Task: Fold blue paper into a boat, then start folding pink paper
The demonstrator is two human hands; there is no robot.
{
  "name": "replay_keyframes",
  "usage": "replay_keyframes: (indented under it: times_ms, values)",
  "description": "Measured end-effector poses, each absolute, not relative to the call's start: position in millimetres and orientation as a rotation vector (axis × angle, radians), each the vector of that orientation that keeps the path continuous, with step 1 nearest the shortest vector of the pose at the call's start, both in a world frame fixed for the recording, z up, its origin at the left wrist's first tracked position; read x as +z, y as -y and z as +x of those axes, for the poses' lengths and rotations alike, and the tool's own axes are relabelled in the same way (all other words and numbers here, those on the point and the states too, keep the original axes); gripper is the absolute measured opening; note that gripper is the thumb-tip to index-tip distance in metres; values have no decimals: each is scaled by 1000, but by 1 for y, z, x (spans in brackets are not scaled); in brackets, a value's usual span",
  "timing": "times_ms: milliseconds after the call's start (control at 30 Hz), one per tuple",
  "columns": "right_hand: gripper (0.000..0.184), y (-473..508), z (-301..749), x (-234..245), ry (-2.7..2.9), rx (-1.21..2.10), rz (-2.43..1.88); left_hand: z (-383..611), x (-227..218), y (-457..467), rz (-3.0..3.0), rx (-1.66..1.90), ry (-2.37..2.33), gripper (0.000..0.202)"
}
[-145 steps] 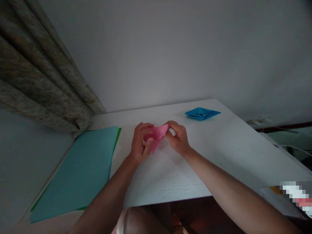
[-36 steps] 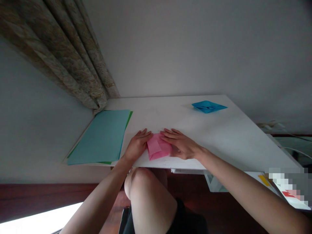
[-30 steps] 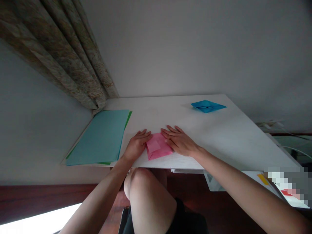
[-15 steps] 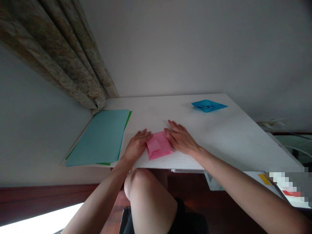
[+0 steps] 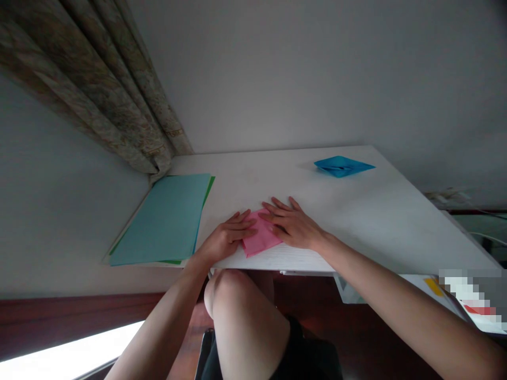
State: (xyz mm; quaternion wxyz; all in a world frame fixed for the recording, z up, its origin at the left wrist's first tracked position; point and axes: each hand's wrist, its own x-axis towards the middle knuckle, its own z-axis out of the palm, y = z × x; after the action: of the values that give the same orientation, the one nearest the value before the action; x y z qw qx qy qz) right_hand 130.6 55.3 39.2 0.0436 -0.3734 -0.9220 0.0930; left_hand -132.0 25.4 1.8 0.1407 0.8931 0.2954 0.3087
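lying at the left of the white table (image 5: pixel 356 211) is a stack of teal paper (image 5: pixel 164 221). next, the left hand (image 5: pixel 225 240) presses flat, fingers spread, on the folded pink paper (image 5: pixel 259 240) near the front edge; the right hand (image 5: pixel 293 224) presses likewise. far right sits a blue paper boat (image 5: pixel 343 165).

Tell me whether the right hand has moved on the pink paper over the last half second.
Yes. The right hand has slid left over the pink paper, towards the teal sheets; its fingertips now nearly meet the left hand.
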Motion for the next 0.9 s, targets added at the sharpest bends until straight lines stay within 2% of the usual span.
replay_keyframes:
  times_ms: [467,900]
  values:
    - [46,-62,139,32,2575,240,-1233,-125,9,-18,2546,765,-1132,49]
    - [46,-60,134,32,2714,266,-1097,-128,14,-15,2519,613,-1195,30]
